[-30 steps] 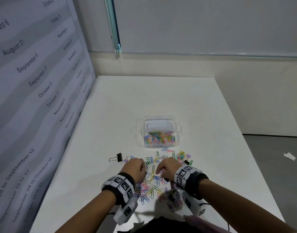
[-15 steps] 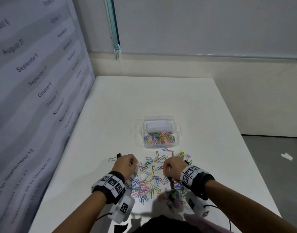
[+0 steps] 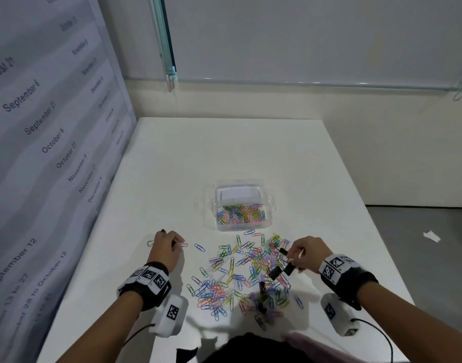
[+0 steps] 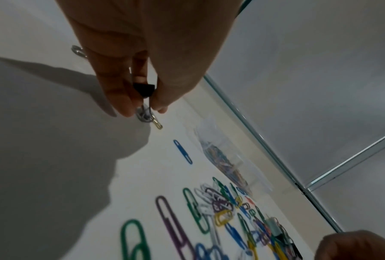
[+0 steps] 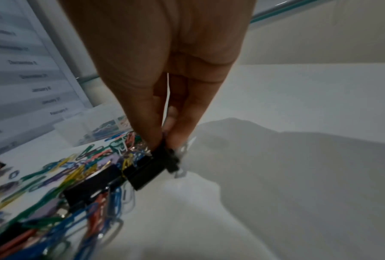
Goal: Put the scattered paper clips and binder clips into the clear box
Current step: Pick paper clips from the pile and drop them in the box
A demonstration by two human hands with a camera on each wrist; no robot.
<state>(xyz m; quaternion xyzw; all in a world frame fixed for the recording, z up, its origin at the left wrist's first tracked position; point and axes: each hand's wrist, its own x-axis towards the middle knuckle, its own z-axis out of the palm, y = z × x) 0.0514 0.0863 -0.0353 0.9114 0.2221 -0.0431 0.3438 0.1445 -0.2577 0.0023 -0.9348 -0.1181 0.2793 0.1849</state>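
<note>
- Head view shows the clear box at centre frame on the white bench, lid off and already holding a layer of coloured clips, so it sits within easy reach just above the mess.
- Loose paper clips lie spread across the lower middle of the frame, between the two hands; a few strays, such as a blue one, lie towards the left.
- At lower left, the left hand pinches a small black binder clip between thumb and fingers, low over the bench, as the left wrist view shows; a wire handle pokes out below the fingertips, likely because a clip this small is easiest lifted by its body.
- At lower right, the right hand grips a cluster of black binder clips by fingertip pinch; in the right wrist view they hang in a chain below the fingers, some seemingly caught on each other and on paper clips.
- Working at opposite edges of the pile probably lets each hand collect without crossing the other.
- Much of the task appears left: most clips are outside the box.
</note>
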